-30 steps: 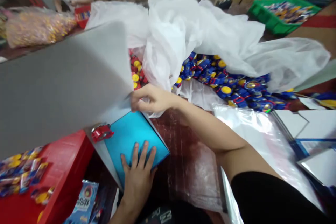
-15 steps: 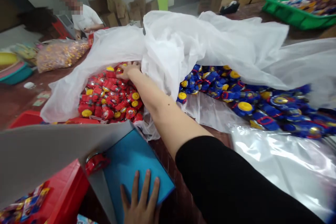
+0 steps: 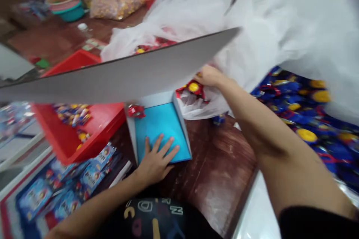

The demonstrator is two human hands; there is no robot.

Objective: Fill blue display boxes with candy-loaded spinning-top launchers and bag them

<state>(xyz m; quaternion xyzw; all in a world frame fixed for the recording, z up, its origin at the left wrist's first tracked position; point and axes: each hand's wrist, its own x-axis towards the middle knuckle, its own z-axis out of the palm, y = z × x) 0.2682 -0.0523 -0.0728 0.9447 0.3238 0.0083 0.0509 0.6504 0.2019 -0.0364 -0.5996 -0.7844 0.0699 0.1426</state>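
An open box with a blue inside (image 3: 162,123) stands in the middle, its pale lid raised. My left hand (image 3: 158,158) rests with spread fingers over the box's near edge. Inside, at the back left corner, lies a red toy (image 3: 136,111). To the right of the box, my right hand (image 3: 207,76) is closed around a red toy with a yellow disc (image 3: 194,87), above the edge of a white bag (image 3: 199,108). More red toys (image 3: 161,44) show behind the lid.
A red tray (image 3: 97,119) with small packets stands left, above blue printed packs (image 3: 92,175). Blue toys (image 3: 291,101) fill a white sack at right. Far back are stacked basins (image 3: 70,11) and a bag of orange pieces (image 3: 116,0).
The view has tilted down and left. My right hand has come back from the red pile towards the box, now with a red toy. My left hand stays on the box.
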